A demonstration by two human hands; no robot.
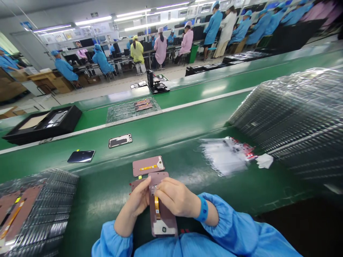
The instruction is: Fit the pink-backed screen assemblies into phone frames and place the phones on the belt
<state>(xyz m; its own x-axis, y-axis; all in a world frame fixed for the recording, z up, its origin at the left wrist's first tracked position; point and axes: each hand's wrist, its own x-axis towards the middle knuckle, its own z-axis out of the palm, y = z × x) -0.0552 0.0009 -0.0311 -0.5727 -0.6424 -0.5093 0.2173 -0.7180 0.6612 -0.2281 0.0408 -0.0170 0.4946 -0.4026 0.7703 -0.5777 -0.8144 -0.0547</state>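
Note:
My left hand (139, 200) grips the upper left edge of a pinkish-brown phone screen panel (168, 225), held upright in front of my body. An orange flex cable (157, 207) runs along its back, with a white patch at the lower end. My right hand (175, 196) is closed in a pinch over the panel's upper part; a small clear or whitish bit shows by the fingertips, too small to name. Just beyond lies a similar panel (136, 164) with its own orange cable, and another is partly hidden behind my left hand.
Stacked clear plastic trays stand at left (53, 207) and right (300, 117). A pile of clear film strips (225, 157) lies right of centre. Farther off are a dark phone screen (81, 156), a phone frame (120, 140) and a black box (43, 123). People work at benches behind.

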